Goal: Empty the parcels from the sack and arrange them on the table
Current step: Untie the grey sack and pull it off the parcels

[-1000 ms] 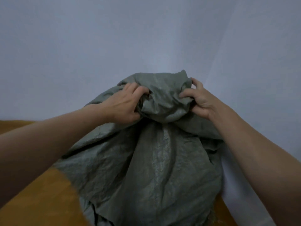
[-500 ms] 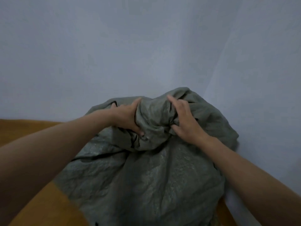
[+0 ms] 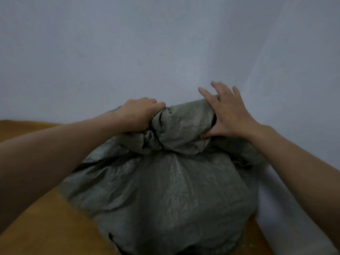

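A grey-green woven sack (image 3: 165, 190) lies bulging on the brown table (image 3: 46, 223), its bunched end raised toward the wall. My left hand (image 3: 139, 115) is clenched on the gathered fabric at the left of that bunch. My right hand (image 3: 226, 113) rests on the right side of the bunch with fingers spread and stretched out, thumb pressed under the fold. No parcels show; the sack hides whatever is inside it.
A pale blue-white wall (image 3: 165, 43) stands close behind the sack and bends round on the right (image 3: 303, 89), hemming the table's right side. Bare brown tabletop shows at the left and front left.
The bunched end of the sack has dropped lower. My right hand has let go of its grip and spread its fingers over the fold. My left hand still clenches the fabric.
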